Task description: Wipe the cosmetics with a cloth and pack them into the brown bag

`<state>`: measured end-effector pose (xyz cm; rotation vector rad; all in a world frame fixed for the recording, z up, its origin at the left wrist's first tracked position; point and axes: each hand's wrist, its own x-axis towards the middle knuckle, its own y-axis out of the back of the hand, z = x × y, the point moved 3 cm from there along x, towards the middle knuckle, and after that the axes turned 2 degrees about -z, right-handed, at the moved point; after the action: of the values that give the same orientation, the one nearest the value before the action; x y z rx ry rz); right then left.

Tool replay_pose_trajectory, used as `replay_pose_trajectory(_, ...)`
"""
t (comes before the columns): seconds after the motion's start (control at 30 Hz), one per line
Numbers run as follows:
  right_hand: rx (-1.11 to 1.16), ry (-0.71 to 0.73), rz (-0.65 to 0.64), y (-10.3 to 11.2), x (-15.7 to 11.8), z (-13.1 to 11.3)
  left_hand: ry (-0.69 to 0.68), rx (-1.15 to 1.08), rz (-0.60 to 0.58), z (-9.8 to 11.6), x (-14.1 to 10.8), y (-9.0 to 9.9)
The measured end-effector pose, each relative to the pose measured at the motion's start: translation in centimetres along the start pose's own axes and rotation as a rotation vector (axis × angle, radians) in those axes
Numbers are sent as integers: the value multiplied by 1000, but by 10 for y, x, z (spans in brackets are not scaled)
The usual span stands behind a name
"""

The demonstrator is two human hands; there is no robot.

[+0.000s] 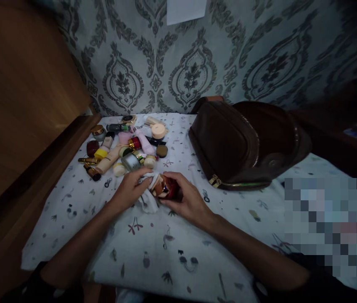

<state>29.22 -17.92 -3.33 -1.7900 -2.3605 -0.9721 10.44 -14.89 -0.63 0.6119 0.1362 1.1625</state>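
In the head view, my left hand (134,187) is closed on a white cloth (148,201), pressed against the left side of a dark red container. My right hand (191,200) wraps round that red container (172,188), which shows a shiny gold-toned part facing the cloth. Just beyond my hands lies a cluster of cosmetics: a glass jar (131,161), a pink tube (144,142), a beige tube (108,160), a yellow-capped bottle (101,152) and a round peach compact (158,131).
A large brown bag (228,143) with a gold zipper stands at the right on the patterned white cloth cover (165,252). Wooden furniture (23,97) borders the left side. Patterned wallpaper (194,75) rises behind, and the far right is pixelated.
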Motion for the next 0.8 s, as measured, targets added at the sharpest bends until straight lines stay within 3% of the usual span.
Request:
replay_pose_trajectory(0.3,230,-204,115,-1,3,18,30,46,-102,0,-2,-6)
replay_pose_trajectory(0.53,434,-295,86,0,4,13,1,33,-57,11,-6,-14)
replay_pose_trajectory(0.8,465,-277,32,3,3,3,-67,47,36,17,-9,-13)
